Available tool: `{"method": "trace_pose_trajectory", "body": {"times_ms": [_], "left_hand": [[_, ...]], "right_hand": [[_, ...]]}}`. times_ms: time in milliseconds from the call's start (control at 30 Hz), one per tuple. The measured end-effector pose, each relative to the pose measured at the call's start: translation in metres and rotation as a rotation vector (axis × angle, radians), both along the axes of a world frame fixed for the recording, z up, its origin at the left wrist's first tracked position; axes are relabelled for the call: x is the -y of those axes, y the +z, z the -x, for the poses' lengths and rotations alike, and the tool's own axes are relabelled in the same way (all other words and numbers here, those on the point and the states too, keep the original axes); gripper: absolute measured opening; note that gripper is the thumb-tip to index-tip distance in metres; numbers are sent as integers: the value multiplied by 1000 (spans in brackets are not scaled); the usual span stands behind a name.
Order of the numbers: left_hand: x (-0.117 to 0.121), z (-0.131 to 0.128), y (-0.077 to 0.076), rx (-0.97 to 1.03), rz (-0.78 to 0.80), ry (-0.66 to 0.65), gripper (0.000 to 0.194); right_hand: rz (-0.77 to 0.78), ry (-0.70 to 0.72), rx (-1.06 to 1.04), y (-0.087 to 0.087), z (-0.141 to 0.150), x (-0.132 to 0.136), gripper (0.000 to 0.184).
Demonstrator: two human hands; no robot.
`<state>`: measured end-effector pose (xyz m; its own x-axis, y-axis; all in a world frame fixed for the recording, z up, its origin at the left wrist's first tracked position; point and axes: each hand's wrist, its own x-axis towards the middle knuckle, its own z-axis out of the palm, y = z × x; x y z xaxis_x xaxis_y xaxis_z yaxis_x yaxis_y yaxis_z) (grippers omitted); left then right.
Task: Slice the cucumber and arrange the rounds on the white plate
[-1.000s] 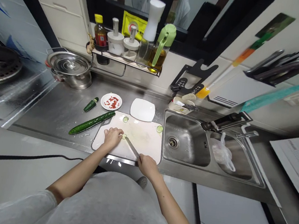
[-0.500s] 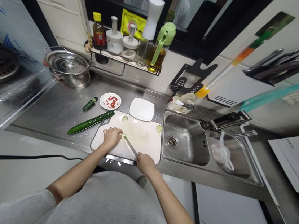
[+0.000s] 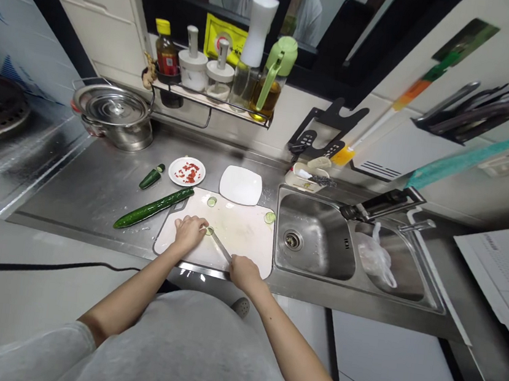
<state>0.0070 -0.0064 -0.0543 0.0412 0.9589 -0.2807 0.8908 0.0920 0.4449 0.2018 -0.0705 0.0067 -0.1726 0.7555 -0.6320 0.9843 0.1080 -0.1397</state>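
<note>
My right hand (image 3: 245, 273) is closed round the handle of a knife (image 3: 221, 246), whose blade slants up and left over a white cutting board (image 3: 234, 237). The blade's tip meets a small cucumber slice (image 3: 209, 231) on the board. My left hand (image 3: 190, 233) has its fingertips pressed on that slice's left side. Another cucumber slice (image 3: 211, 201) lies near the board's back edge, and a little pile of slices (image 3: 269, 218) sits at its right corner. A long whole cucumber (image 3: 153, 208) rests partly on the board's left corner.
Behind the board stand a plate of chopped red pieces (image 3: 174, 174) and a white square plate (image 3: 241, 185). Cucumber end pieces (image 3: 150, 179) lie to the left, near a lidded steel pot (image 3: 127, 131). A double sink (image 3: 314, 266) adjoins on the right. Bottles fill a wall rack (image 3: 209, 102).
The knife and my right hand have shifted very slightly left. My left hand stays on the cucumber slice, and the whole view has moved a touch.
</note>
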Motion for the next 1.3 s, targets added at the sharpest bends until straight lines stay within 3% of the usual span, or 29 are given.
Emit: {"method": "trace_pose_trajectory", "body": {"times_ms": [867,1300], "left_hand": [[0,-1,0,7,-23,4,24],[0,-2,5,0,-13,-7,27]], "right_hand": [[-2,-12,18,0,6,-2,29],[-15,11,29,0,-8,10,30]]}}
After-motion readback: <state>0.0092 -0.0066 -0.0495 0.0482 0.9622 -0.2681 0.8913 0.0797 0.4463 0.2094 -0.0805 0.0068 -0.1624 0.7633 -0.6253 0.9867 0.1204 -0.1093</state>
